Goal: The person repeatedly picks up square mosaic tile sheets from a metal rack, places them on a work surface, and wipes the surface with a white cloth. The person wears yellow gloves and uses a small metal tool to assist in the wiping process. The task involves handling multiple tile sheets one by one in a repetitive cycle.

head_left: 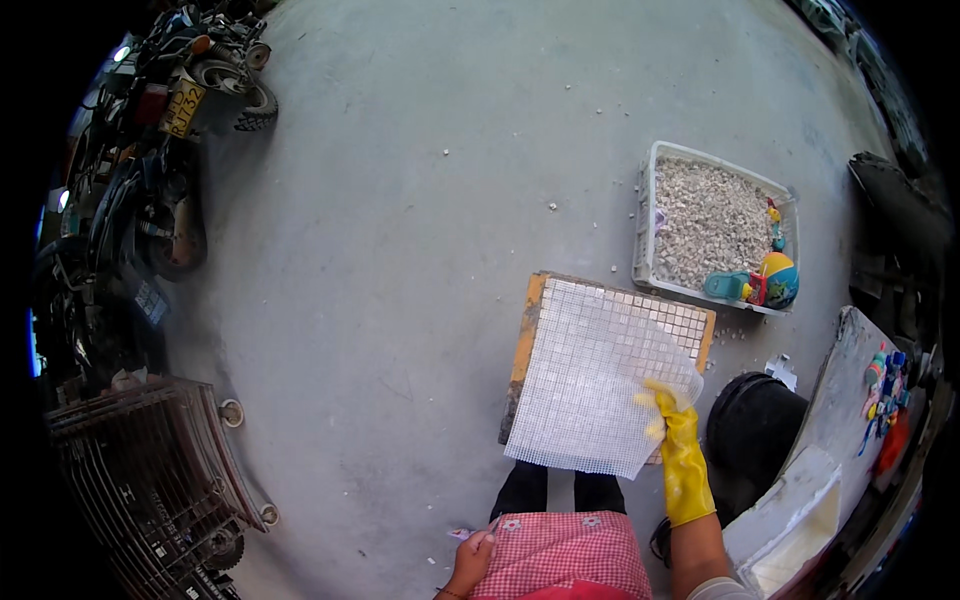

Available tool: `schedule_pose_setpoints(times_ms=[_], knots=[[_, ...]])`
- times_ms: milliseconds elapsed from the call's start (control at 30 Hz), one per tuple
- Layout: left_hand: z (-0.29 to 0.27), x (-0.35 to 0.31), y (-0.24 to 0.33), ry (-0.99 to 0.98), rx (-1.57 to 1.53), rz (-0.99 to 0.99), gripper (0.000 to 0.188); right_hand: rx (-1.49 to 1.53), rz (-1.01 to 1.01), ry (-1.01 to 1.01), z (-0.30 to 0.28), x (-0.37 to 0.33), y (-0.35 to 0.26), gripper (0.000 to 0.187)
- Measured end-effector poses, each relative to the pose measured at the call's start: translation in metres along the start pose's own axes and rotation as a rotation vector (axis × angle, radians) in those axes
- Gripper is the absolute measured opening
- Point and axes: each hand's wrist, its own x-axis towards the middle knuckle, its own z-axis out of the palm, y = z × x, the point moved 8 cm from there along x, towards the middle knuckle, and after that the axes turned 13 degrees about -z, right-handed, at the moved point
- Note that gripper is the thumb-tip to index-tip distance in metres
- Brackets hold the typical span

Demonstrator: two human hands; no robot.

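Note:
My right hand (682, 450), in a yellow rubber glove, grips the right side of a white mesh sheet (580, 390). Some yellow fingers show faintly through the mesh. The sheet covers most of a board of small pale square tiles (682, 322); its right side stands loose, and bare tiles show at the upper right. A wooden rim (526, 335) edges the board, which lies before my legs. Bare and closed, my left hand (472, 562) rests by the red checked apron (570, 550); what it holds, if anything, I cannot make out.
A white crate (648, 215) of stone chips and toys stands beyond the board. A black bucket (752, 425) and a white foam box (790, 525) are at the right. Motorcycles (180, 200) and a wire cart (150, 470) line the left. Loose chips dot the floor.

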Motion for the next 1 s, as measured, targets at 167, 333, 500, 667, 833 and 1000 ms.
schedule_pose_setpoints(times_ms=[167,333,500,667,833,1000], knots=[[0.000,-0.002,0.006,0.014,0.018,0.038,0.025,-0.033,0.019,-0.003,0.003,0.002,-0.003,0.032],[-0.001,0.004,-0.003,0.009,0.020,0.026,0.025,-0.106,0.041,-0.035,0.004,0.004,-0.006,0.035],[0.001,0.005,-0.001,0.023,0.042,0.019,0.025,-0.124,0.063,-0.029,0.002,0.004,-0.005,0.036],[0.005,0.005,0.006,-0.005,0.063,0.009,0.033,-0.153,0.051,-0.042,0.000,0.006,-0.004,0.036],[0.006,0.001,0.020,0.027,0.015,-0.011,0.027,-0.207,0.067,-0.056,0.005,0.005,-0.009,0.036],[0.004,0.009,0.010,0.007,0.044,-0.019,0.026,-0.256,0.071,-0.048,0.012,0.005,-0.018,0.035]])
